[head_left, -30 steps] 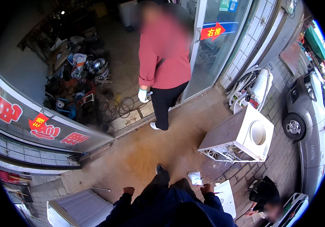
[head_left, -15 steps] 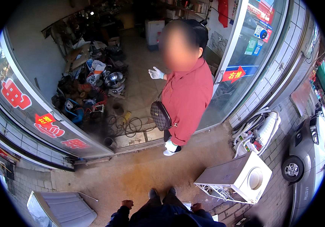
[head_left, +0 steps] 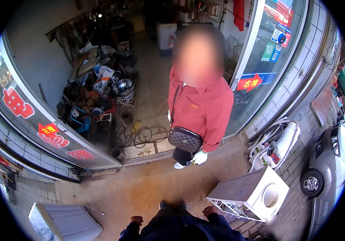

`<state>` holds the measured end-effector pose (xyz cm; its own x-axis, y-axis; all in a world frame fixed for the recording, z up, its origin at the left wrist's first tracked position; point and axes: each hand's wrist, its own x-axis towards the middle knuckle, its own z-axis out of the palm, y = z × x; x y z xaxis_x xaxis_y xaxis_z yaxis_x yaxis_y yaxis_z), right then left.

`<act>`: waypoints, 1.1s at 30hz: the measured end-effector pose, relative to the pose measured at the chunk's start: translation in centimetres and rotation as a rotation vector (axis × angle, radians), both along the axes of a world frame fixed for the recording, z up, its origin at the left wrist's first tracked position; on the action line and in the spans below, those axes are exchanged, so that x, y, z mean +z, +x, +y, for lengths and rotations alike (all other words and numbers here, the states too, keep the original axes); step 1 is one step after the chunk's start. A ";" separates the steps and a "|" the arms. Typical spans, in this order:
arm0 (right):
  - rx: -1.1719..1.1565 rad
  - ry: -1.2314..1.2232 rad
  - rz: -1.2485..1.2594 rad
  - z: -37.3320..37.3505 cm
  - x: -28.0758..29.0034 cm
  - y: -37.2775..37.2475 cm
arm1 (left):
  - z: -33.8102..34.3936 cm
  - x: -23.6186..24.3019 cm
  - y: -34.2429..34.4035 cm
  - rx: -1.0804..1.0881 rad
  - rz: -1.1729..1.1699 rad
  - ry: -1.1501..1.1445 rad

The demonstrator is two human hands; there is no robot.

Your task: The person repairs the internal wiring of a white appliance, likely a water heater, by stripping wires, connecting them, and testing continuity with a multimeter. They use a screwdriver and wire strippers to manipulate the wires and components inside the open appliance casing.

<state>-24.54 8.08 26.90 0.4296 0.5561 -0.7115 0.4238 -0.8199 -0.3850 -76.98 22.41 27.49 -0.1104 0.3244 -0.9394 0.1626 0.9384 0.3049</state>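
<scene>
My left hand (head_left: 136, 219) hangs low beside my dark trousers, its fingers curled in, with nothing visible in it. On the other side my right hand (head_left: 209, 211) is held at the same height, also loosely closed and seemingly empty. A person in a red jacket (head_left: 204, 110) stands in front of me at the doorway, with a dark patterned shoulder bag (head_left: 185, 139) at the waist. That person's white-gloved hand (head_left: 200, 157) hangs beside the bag and holds something small that I cannot make out. Their other hand is mostly hidden.
A white box-shaped appliance with a round opening (head_left: 272, 195) lies at right, below bundled hoses (head_left: 257, 150). A pale appliance (head_left: 74, 221) lies at lower left. Inside the doorway are piled parts, a metal bowl (head_left: 122, 86) and a coiled cable (head_left: 142, 136). A grey car (head_left: 323, 176) stands far right.
The person in red has turned toward me and come closer; their raised gloved hand has dropped from sight. My right hand has moved slightly up, my left slightly down.
</scene>
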 end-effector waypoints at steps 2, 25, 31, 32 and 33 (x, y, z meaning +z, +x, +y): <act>0.145 0.020 0.029 2.7 0.2 -1.3 | -1.5 0.1 -0.9 0.023 0.131 0.070; 0.627 0.043 -0.154 47.3 5.0 -22.5 | 22.5 0.9 -19.3 0.274 0.227 0.116; 0.658 0.290 -0.095 67.1 10.6 -28.7 | 41.3 3.5 -23.6 0.406 0.136 0.168; 0.646 0.323 -0.099 69.1 10.0 -28.4 | 44.2 3.3 -23.6 0.399 0.126 0.173; 0.628 0.353 -0.105 71.1 8.8 -27.9 | 47.3 3.2 -23.3 0.386 0.115 0.176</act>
